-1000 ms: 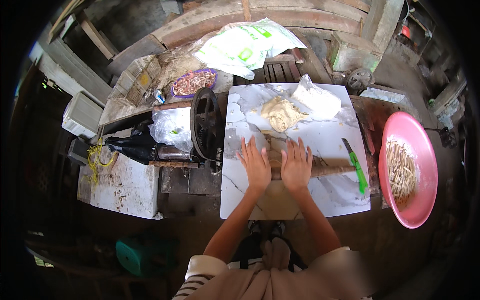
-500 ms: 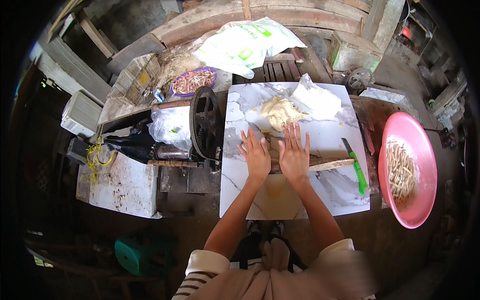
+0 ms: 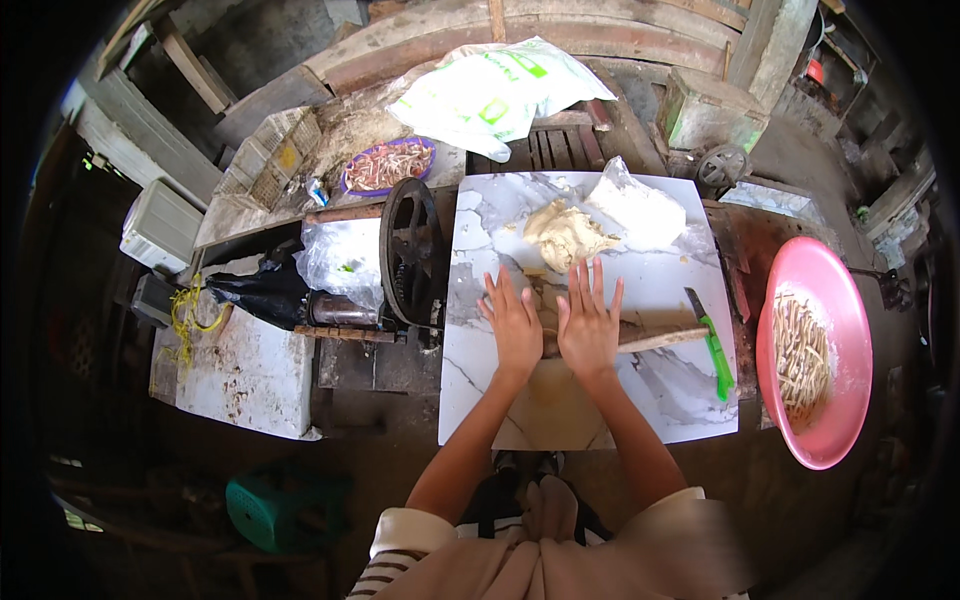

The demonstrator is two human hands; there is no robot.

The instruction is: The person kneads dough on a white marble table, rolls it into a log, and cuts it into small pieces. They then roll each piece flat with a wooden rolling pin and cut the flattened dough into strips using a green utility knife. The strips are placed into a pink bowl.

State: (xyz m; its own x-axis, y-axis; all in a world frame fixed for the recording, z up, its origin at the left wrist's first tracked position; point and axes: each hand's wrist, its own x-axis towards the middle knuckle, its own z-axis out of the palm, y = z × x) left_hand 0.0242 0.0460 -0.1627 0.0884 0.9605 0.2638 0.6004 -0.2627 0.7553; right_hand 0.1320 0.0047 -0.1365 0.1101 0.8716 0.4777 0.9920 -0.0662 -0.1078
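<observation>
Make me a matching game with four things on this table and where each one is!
Things:
1. knife
2. pink basin
3. dough lump
4. iron wheel

Places:
A. at the board's left edge
B. far right, holding pale strips
C. near the board's right edge, green handle
D. just beyond the fingertips of both hands

Pairs: 1-C, 2-B, 3-D, 4-A
</observation>
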